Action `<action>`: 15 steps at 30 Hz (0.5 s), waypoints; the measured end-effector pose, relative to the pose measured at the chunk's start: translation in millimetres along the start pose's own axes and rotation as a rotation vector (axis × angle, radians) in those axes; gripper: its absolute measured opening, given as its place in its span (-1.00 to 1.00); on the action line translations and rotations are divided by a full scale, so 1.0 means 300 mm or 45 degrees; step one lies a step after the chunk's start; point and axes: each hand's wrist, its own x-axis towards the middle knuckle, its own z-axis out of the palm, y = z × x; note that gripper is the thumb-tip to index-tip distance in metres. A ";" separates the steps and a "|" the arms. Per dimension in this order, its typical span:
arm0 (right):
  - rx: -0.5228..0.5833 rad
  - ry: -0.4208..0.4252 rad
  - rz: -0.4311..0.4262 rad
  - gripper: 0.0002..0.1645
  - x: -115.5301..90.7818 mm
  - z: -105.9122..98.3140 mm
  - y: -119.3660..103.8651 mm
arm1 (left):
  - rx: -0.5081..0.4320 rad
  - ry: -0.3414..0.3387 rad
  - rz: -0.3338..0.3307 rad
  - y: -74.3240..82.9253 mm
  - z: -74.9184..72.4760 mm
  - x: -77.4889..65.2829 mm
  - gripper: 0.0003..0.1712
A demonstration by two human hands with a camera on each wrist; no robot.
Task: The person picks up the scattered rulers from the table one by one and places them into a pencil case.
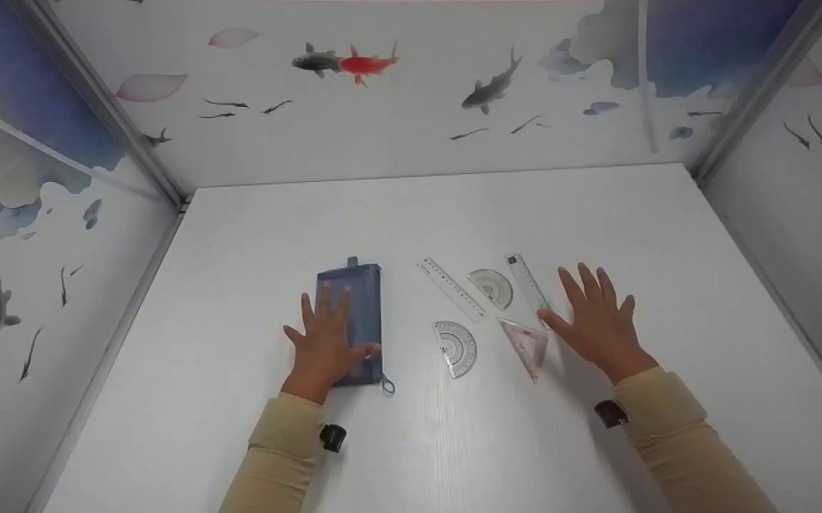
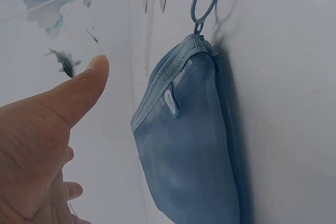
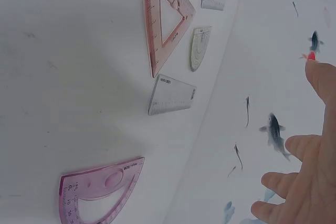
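Note:
Over a blue mesh zip pouch [image 1: 366, 306] at the left of the table, my left hand [image 1: 321, 349] is spread with straight fingers. The left wrist view shows the thumb raised beside the pouch, whose zip ends in a ring [image 2: 205, 1]. My right hand [image 1: 596, 328] is spread too, nothing in its grasp, beside a clear ruler [image 1: 527, 280] and a pink set square [image 1: 520, 348]. In the right wrist view a pink protractor [image 3: 102, 179] lies on the table; the right hand hides it from the head view.
Between the hands lie another clear ruler [image 1: 452, 288] and two clear protractors, one farther back [image 1: 490, 288] and one nearer [image 1: 458, 349]. White panels [image 1: 418, 135] painted with fish stand at the back and both sides of the white table [image 1: 425, 442].

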 end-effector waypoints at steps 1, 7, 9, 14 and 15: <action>0.006 -0.001 0.001 0.01 -0.001 0.001 -0.002 | -0.002 -0.002 -0.004 -0.001 0.003 -0.002 0.24; 0.043 -0.012 0.015 0.01 -0.003 0.005 -0.011 | -0.036 0.004 0.005 0.003 0.016 -0.021 0.20; 0.053 -0.018 0.019 0.01 -0.004 0.008 -0.012 | -0.040 0.008 0.013 0.005 0.019 -0.028 0.19; 0.073 -0.037 0.022 0.03 -0.009 0.012 -0.015 | -0.022 -0.002 0.017 0.006 0.030 -0.043 0.17; 0.077 -0.043 0.022 0.04 -0.010 0.013 -0.015 | -0.024 -0.007 0.014 0.007 0.032 -0.046 0.17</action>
